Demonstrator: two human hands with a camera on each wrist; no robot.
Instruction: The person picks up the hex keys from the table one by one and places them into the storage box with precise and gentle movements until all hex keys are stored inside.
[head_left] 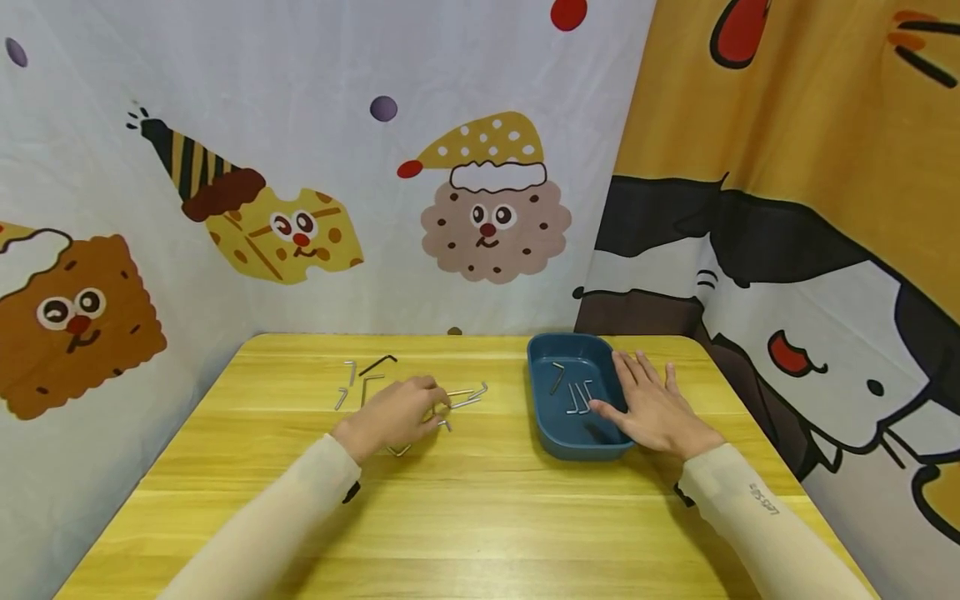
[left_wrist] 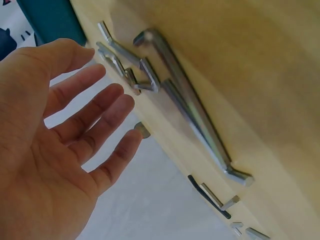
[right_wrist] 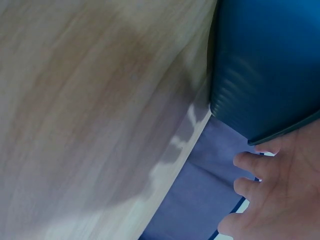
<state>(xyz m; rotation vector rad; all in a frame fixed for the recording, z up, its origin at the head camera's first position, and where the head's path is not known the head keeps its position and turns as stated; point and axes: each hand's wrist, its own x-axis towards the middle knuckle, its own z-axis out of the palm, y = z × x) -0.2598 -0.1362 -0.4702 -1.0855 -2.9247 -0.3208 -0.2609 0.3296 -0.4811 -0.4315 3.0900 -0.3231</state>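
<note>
My left hand (head_left: pixel 397 412) is over several metal hex keys on the table, its fingers loosely bent. The left wrist view has this hand (left_wrist: pixel 85 130) with nothing in its grasp, the fingertips close to a small cluster of silver hex keys (left_wrist: pixel 147 75). A larger hex key (left_wrist: pixel 187 95) lies alongside. In the head view, silver hex keys (head_left: pixel 467 400) reach out past its fingertips. My right hand (head_left: pixel 652 408) rests at the right rim of a blue plastic tray (head_left: pixel 585 452), fingers spread and thumb over the edge. Inside the tray lie several hex keys (head_left: pixel 573 398).
To the left of my left hand are a black hex key (head_left: pixel 377 364) and small silver ones (head_left: pixel 341 398). The wooden table (head_left: pixel 480 533) ends at a white curtain (head_left: pixel 405 292) with cartoon prints behind, and a yellow patterned one (head_left: pixel 675 108) at right.
</note>
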